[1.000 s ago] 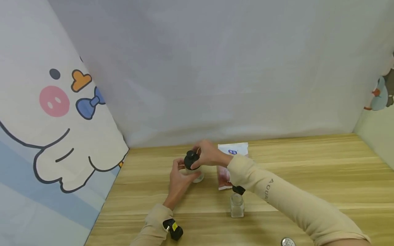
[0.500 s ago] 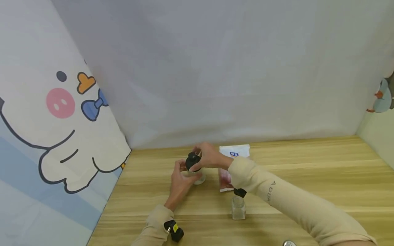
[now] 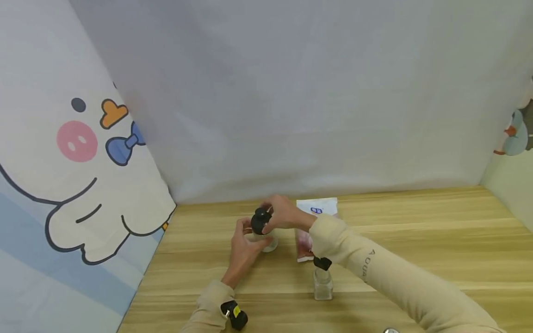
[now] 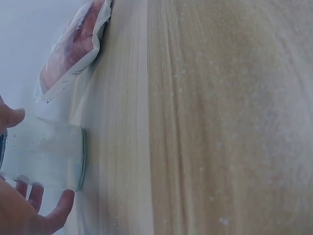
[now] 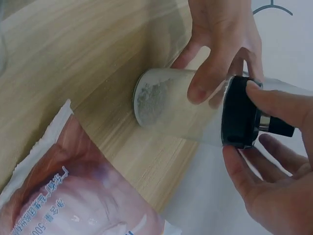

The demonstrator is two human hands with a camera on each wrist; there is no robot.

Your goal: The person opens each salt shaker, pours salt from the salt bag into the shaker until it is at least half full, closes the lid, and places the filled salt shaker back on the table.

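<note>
A clear glass jar (image 5: 168,100) with a black knobbed lid (image 5: 238,112) stands upright on the table. My left hand (image 3: 243,249) holds the jar's body from the left, thumb on the near side and fingers behind. From the other side, my right hand (image 3: 283,213) grips the lid's rim between thumb and fingers. The lid sits at the jar's mouth; whether it is fully seated I cannot tell. Some whitish, grainy stuff shows at the jar's bottom in the right wrist view. In the left wrist view, drops or specks dot the glass.
A pink-and-white salt packet (image 5: 83,191) lies right of the jar, partly behind my right forearm. Nearer stands a small glass jar (image 3: 323,287) without a lid. A perforated metal cap (image 3: 390,330) is cut off at the bottom edge. Fine white grains speckle the wooden table (image 4: 195,147).
Both hands keep their places on the jar and lid, with only slight movement of the right fingers. The head view has shifted a little.
</note>
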